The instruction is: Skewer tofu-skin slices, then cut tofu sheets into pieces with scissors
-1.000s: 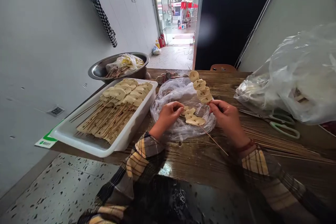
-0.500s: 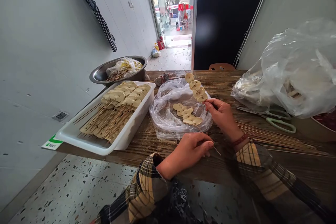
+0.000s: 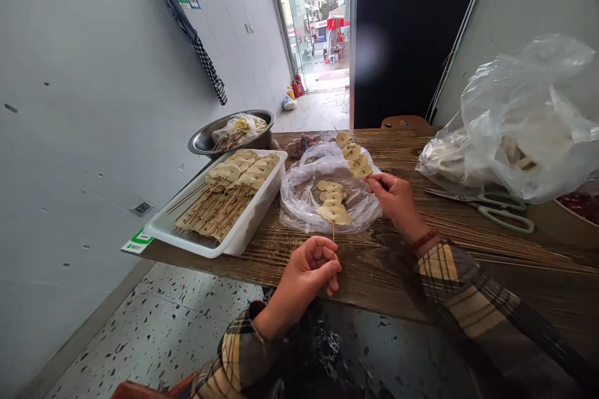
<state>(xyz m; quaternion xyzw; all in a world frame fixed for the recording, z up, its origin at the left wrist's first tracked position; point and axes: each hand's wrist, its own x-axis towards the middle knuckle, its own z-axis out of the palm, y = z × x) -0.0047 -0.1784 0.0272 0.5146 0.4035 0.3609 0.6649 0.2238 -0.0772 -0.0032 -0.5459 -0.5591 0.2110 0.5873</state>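
Observation:
Threaded with several thin, pale yellow slices, one skewer (image 3: 354,157) slants up from my right hand (image 3: 393,199), whose fingers pinch its lower end. My left hand (image 3: 311,271) is closed on the bare stick of a second skewer of pale slices (image 3: 333,206), nearer me. These slices are over a clear plastic bag (image 3: 299,215) with a rolled-down rim. To the left, a white tray (image 3: 253,221) holds many such skewers, heaped with their bare sticks toward the near left.
Behind the tray stands a metal basin (image 3: 201,143) with a bag of skewers. Green-handled scissors (image 3: 505,218), bare bamboo sticks (image 3: 463,240) and a bulging plastic bag (image 3: 524,118) are at the right. The wooden table's front edge (image 3: 374,312) runs before me.
My left hand has moved left and turned, swinging its skewer from slanted to nearly upright in view. The right hand keeps its skewer almost in place. The whole view has shifted slightly.

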